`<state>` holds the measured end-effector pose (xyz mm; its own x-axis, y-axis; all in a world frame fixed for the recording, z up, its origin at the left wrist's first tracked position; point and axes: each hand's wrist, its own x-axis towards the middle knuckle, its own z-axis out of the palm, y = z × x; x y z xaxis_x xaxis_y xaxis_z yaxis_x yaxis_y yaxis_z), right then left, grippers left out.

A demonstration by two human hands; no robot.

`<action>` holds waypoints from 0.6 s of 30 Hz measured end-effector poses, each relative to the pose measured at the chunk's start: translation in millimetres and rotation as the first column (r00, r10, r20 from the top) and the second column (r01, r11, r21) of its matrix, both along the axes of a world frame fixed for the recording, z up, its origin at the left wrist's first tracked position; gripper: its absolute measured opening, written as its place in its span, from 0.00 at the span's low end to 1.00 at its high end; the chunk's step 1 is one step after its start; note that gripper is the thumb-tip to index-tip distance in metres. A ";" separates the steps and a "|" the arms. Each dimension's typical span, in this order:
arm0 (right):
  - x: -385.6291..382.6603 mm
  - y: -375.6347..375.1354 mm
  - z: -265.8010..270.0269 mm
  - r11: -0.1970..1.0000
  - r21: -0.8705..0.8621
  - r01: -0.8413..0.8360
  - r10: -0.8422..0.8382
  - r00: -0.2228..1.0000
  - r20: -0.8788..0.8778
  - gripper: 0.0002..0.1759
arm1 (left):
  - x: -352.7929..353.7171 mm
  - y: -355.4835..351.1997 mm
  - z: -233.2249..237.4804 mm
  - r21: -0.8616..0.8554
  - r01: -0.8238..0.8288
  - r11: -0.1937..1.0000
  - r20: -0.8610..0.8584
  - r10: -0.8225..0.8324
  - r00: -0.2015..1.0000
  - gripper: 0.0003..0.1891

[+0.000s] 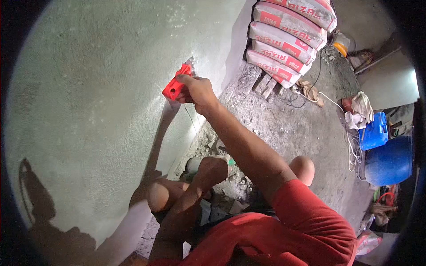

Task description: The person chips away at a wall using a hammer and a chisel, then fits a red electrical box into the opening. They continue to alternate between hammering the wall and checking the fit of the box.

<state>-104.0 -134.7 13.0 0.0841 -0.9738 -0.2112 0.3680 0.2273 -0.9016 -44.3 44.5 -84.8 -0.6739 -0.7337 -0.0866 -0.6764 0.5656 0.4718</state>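
A red box-like piece (172, 89) with a round dark hole is held against the plastered wall (102, 80). My right hand (199, 92) grips it from the right side, with thumb and fingers closed on it. A rough broken patch of wall (191, 63) shows just above the piece. Lower down, my left hand (214, 170) is closed near my knees, beside a green and whitish item (231, 162) whose shape is hard to make out. What the left hand holds, if anything, is hidden.
Stacked cement bags (284, 44) stand beyond the wall's edge. Rubble (208, 137) lies along the wall's foot. On the right are a blue jug (375, 131), a blue drum (388, 160) and a white cable (350, 148) on the floor.
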 end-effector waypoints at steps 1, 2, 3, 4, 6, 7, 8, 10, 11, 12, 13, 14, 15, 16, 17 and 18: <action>-3.7 2.6 2.4 1.000 -0.002 0.000 0.000 1.000 0.004 0.20 | 0.8 -0.8 1.3 -0.005 -0.013 1.000 -0.020 0.013 1.000 0.11; -12.3 7.2 4.1 1.000 -0.003 -0.024 0.024 0.998 0.053 0.18 | 0.8 -2.6 9.9 -0.004 -0.014 1.000 -0.014 0.014 1.000 0.11; -23.1 11.1 5.7 0.999 -0.006 -0.049 0.050 0.994 0.101 0.17 | -0.4 -5.9 18.9 0.088 -0.044 0.995 0.115 0.034 0.993 0.11; -41.4 12.6 -3.6 0.997 -0.055 -0.047 0.050 0.998 0.048 0.18 | -0.2 -7.6 24.0 0.178 -0.089 0.980 0.241 0.044 0.969 0.12; -89.7 29.2 -20.8 0.990 -0.132 0.058 -0.063 0.997 -0.035 0.19 | 17.2 -5.3 12.0 0.118 -0.200 0.973 0.215 0.171 0.961 0.13; -122.2 34.6 -41.1 0.989 -0.104 0.105 -0.112 0.992 -0.059 0.20 | 25.9 -5.3 7.5 0.052 -0.299 0.953 0.181 0.286 0.941 0.17; -150.0 43.8 -61.0 0.977 -0.053 0.206 -0.209 0.977 -0.051 0.20 | 28.8 -12.9 27.9 0.144 -0.412 0.900 0.280 0.363 0.889 0.19; -205.4 54.6 -131.8 0.912 0.112 0.396 -0.382 0.916 -0.125 0.21 | 37.1 -21.7 56.8 0.172 -0.522 0.836 0.233 0.480 0.846 0.21; -231.5 56.6 -191.3 0.847 0.218 0.484 -0.443 0.871 -0.211 0.23 | 37.6 -24.8 68.4 0.193 -0.590 0.784 0.248 0.542 0.803 0.22; -250.7 73.9 -247.6 0.843 0.228 0.487 -0.471 0.873 -0.124 0.26 | 39.5 -26.6 67.8 0.190 -0.589 0.786 0.261 0.538 0.802 0.22; -268.9 93.5 -303.7 0.828 0.275 0.489 -0.430 0.868 -0.249 0.30 | 41.2 -29.0 66.6 0.168 -0.587 0.792 0.156 0.567 0.809 0.22; -289.9 109.2 -382.1 0.763 0.305 0.570 -0.424 0.797 -0.429 0.37 | 41.7 -31.0 65.5 0.148 -0.591 0.793 0.047 0.592 0.805 0.22; -295.0 127.1 -410.2 0.669 0.374 0.642 -0.245 0.666 -0.704 0.43 | 40.4 -32.3 66.4 0.147 -0.602 0.785 0.055 0.601 0.797 0.22; -303.2 144.7 -450.0 0.714 0.430 0.553 -0.107 0.693 -0.713 0.43 | 38.5 -33.5 69.7 0.202 -0.594 0.779 -0.060 0.615 0.786 0.21; -300.5 161.7 -458.3 0.734 0.415 0.539 0.039 0.575 -0.817 0.40 | 37.1 -34.9 73.2 0.252 -0.580 0.774 -0.172 0.626 0.761 0.20; -295.6 169.9 -459.0 0.755 0.403 0.518 0.177 0.431 -0.885 0.38 | 34.3 -37.5 76.9 0.245 -0.597 0.764 -0.155 0.639 0.754 0.20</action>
